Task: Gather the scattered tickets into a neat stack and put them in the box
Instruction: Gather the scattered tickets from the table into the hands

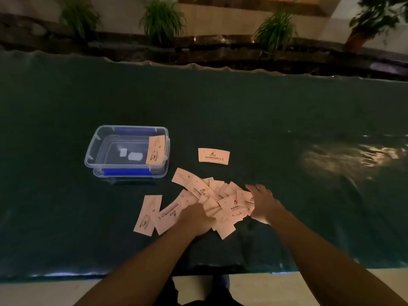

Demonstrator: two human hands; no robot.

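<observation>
Tickets (212,199) lie heaped between my hands near the table's front edge, bare cloth (287,120) all around. My left hand (195,218) curls over some, its fingers hidden; my right hand (263,203) is spread flat. 1 ticket (213,156) lies apart, another (155,149) leans in the box (91,149).

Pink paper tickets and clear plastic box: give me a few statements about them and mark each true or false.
1. The clear plastic box with blue latches has no lid on it. True.
2. One pink paper ticket leans inside the box against its right wall. True.
3. All remaining tickets sit in a squared stack. False: the loose pile of pink tickets is fanned out and overlapping on the dark green tablecloth.
4. A single ticket lies apart, beyond the pile. True.
5. Both hands are lifted clear of the pile. False: the left hand and right hand are on it.
</observation>
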